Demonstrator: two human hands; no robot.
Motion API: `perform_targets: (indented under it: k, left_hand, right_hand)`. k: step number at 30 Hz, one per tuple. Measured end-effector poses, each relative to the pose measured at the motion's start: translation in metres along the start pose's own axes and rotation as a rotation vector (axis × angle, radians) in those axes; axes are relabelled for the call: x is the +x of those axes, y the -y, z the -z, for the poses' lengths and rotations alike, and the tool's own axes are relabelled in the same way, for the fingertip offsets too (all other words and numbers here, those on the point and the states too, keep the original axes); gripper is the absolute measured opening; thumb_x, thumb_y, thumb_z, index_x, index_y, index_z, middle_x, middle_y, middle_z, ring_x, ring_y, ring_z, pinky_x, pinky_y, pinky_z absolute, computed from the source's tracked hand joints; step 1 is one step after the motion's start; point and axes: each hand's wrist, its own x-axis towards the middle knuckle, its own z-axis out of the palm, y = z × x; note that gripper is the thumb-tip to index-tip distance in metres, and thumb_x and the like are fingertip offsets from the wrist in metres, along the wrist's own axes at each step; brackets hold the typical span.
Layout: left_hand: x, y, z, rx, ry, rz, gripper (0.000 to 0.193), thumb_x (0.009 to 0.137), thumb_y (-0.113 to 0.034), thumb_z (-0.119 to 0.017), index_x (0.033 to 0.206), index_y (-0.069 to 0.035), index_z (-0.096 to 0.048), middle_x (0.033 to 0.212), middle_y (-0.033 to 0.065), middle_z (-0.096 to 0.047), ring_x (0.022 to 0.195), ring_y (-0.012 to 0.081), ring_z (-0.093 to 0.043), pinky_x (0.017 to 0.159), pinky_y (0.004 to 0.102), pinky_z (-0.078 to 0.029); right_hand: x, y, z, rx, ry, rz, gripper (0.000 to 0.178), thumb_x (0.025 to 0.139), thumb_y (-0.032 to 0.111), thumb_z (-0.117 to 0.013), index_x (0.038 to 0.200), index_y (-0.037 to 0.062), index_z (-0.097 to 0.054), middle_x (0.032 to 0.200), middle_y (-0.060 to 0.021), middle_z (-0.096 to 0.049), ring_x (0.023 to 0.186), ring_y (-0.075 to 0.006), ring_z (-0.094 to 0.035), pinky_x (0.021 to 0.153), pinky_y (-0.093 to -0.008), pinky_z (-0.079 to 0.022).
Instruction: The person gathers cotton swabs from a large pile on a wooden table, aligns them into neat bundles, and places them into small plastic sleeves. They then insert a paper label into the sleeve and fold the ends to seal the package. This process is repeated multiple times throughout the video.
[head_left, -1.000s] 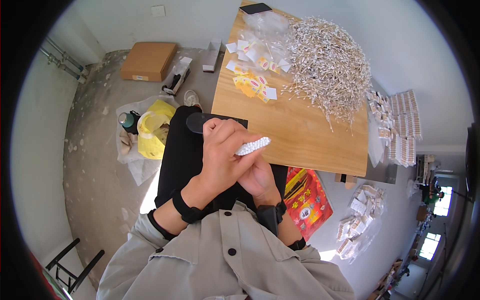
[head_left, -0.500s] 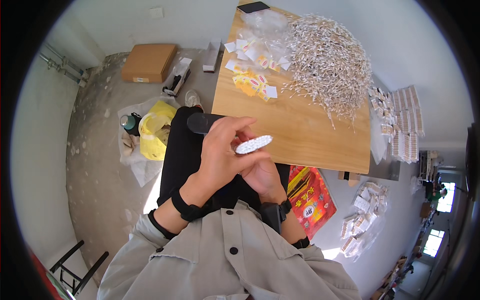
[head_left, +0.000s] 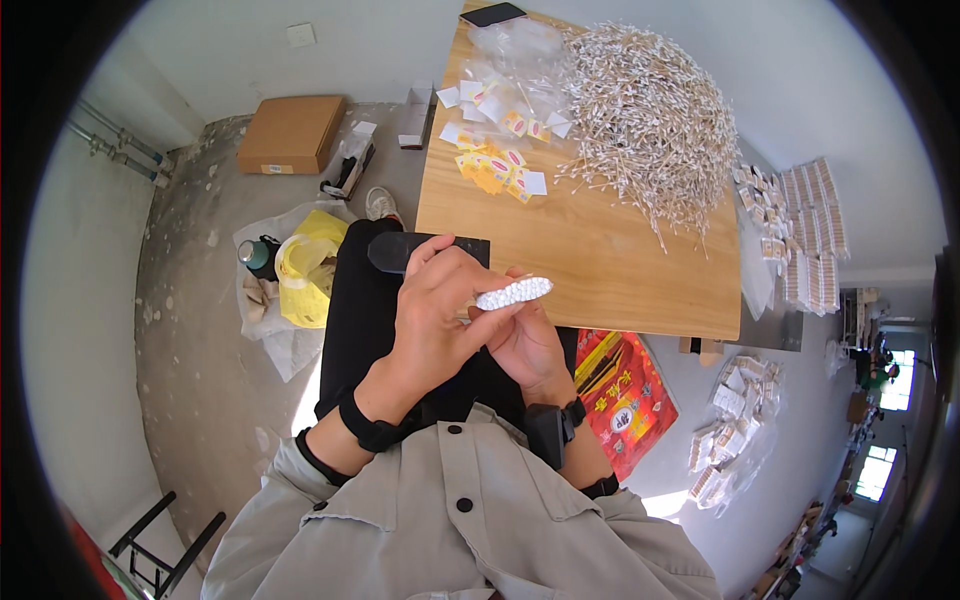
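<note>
My left hand (head_left: 435, 320) and my right hand (head_left: 525, 345) are together over my lap, just in front of the wooden table (head_left: 600, 255). Between them they hold a small bundle of white cotton swabs (head_left: 513, 293), its tips facing up. The left hand wraps over from the left with the thumb against the bundle; the right hand supports it from below. A big heap of loose cotton swabs (head_left: 645, 115) covers the far right of the table. Small yellow and white packets (head_left: 495, 165) and clear plastic bags (head_left: 520, 45) lie at the table's far left.
A dark phone (head_left: 492, 14) lies at the table's far edge. On the floor are a cardboard box (head_left: 290, 135), a yellow bag (head_left: 305, 265) with a green bottle (head_left: 258, 255), a red bag (head_left: 620, 395), and stacks of packed swabs (head_left: 800, 225) right of the table.
Both hands with the swab bundle have stayed over the lap; the bundle has shifted slightly and the left fingers have opened a little around it.
</note>
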Motion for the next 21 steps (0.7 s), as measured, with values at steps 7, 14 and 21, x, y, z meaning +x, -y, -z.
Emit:
perform_targets:
  k: [7,14,21]
  left_hand:
    - [0.0,-0.004,-0.005,-0.057,-0.05,0.024,0.028,0.069,-0.009,-0.085,0.09,-0.011,-0.067,0.081,0.0012,-0.068,0.08,0.0193,-0.065,0.104,0.0477,-0.039]
    - [-0.001,-0.001,-0.005,0.037,-0.022,-0.063,0.03,0.067,-0.011,-0.087,0.09,-0.011,-0.068,0.084,0.0013,-0.07,0.081,0.0192,-0.066,0.107,0.0475,-0.037]
    - [0.002,-0.006,-0.007,0.021,-0.032,-0.033,0.03,0.067,-0.012,-0.087,0.092,-0.01,-0.071,0.082,0.0029,-0.067,0.078,0.0189,-0.064,0.107,0.0481,-0.037]
  right_hand:
    - [-0.003,-0.001,-0.006,0.034,-0.051,0.015,0.028,0.099,0.013,-0.056,0.126,0.0114,-0.049,0.125,-0.0107,-0.06,0.112,-0.0225,-0.062,0.091,-0.0352,-0.055]
    - [0.001,-0.004,-0.005,0.022,-0.026,0.025,0.027,0.1,0.015,-0.055,0.126,0.0115,-0.049,0.123,-0.0093,-0.059,0.112,-0.0214,-0.062,0.091,-0.0363,-0.055]
    - [-0.001,-0.003,-0.002,0.001,-0.019,-0.011,0.03,0.1,0.014,-0.054,0.129,0.0122,-0.05,0.124,-0.0067,-0.059,0.113,-0.0196,-0.061,0.094,-0.037,-0.053]
